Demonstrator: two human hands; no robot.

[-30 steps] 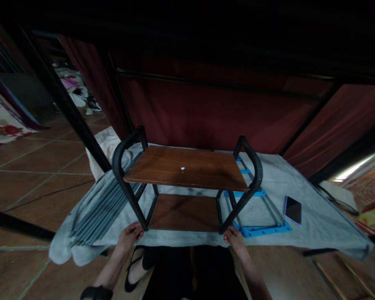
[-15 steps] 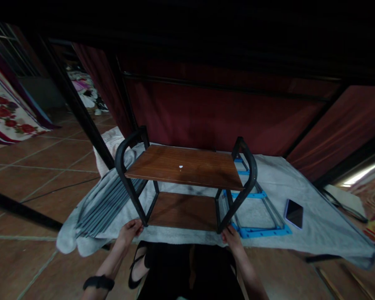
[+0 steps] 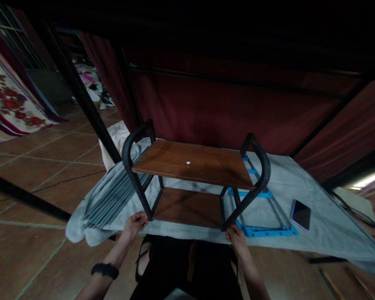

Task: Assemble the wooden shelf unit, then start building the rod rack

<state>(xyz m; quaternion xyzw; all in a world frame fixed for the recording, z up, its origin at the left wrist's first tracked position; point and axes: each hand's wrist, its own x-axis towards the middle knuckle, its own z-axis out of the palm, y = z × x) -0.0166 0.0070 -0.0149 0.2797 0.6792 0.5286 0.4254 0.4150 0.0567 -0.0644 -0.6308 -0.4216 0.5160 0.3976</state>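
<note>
Two hands grip shelf rack point(image 3: 193, 166) on grey cloth point(image 3: 315, 208), tiled floor point(image 3: 50, 162).

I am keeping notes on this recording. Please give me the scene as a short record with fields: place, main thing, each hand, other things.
place: grey cloth on a tiled floor
main thing: two-shelf rack, wooden boards, black metal frame
left hand: at the rack's near left foot
right hand: at the near right foot
other things: blue frame, phone, grey slats

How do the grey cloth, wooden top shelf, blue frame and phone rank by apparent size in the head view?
1. grey cloth
2. wooden top shelf
3. blue frame
4. phone
</note>
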